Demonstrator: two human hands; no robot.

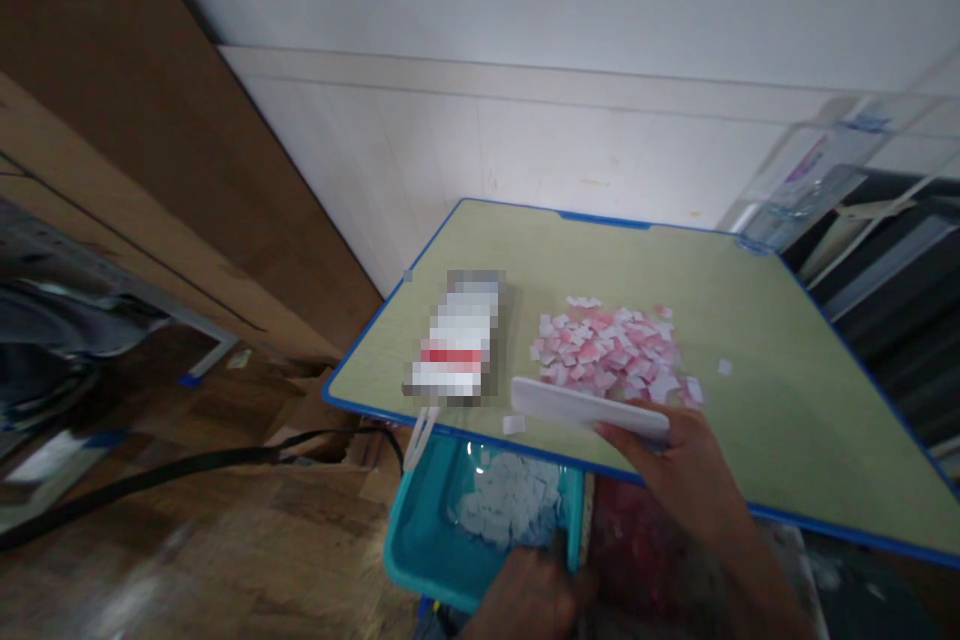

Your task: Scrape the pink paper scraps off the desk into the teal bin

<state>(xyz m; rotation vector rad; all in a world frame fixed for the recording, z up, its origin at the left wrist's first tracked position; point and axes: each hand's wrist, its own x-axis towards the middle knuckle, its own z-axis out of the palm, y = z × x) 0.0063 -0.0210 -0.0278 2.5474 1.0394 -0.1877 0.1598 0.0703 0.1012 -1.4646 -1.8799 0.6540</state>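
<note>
My right hand point(686, 455) grips a thin white rounded slab point(585, 405), tilted on edge, thumb on the near side. The slab is just in front of a heap of small pink and white paper pieces point(600, 350) on the pale green table point(720, 290). Below the table's front edge, my left hand point(532, 590) is closed at the near right rim of a teal basin point(442, 545); its fingers are partly hidden. Inside the basin lie many small white pieces point(510, 495). One loose paper piece point(514, 424) lies near the table edge, left of the slab.
A pixelated rectangular device point(457, 340) with a white strap point(420, 438) lies on the table's left side. Behind stands a white wall point(420, 140). A clear plastic bottle point(802, 185) leans at the back right. A black strap point(187, 470) crosses the wooden floor point(247, 550).
</note>
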